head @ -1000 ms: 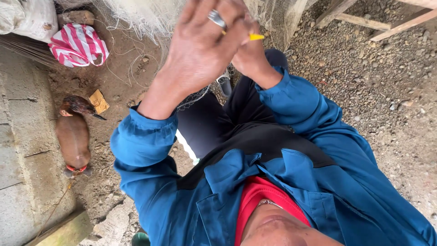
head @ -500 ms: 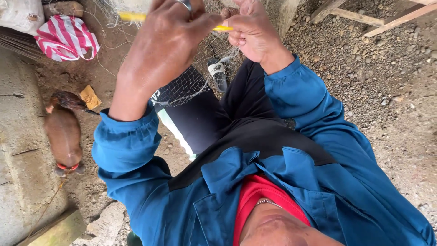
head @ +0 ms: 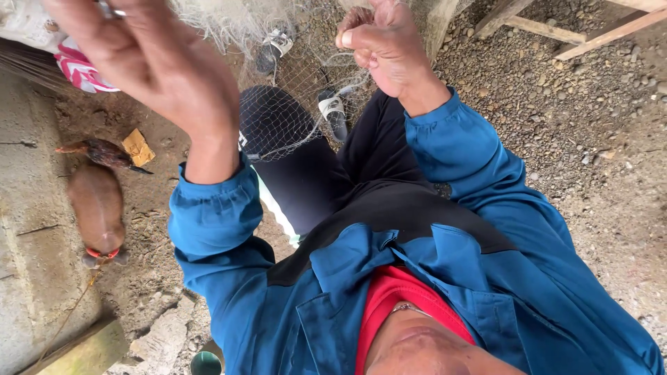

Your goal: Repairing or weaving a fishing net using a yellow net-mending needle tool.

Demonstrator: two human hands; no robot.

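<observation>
fishing net (head: 292,118): draped over lap | right hand (head: 385,45): raised, fist clenched on mesh | left hand (head: 149,59): raised, fingers loosely spread, grip unclear | hen (head: 97,208): on dirt, left

Both arms were raised toward the frame's top. The left hand (head: 149,66) spread open at upper left; the right hand (head: 385,42) was clenched at upper centre.

- Jacket (head: 479,229): blue, with a black panel.
- Shirt (head: 396,298): red.
- Net (head: 292,104): pale, whitish fine mesh.
- Bag (head: 80,69): pink-and-white stripes.
- Hen (head: 97,208): reddish brown.
- Sandals (head: 333,111): black and white.
- Ground (head: 583,139): grey-brown gravel.
</observation>
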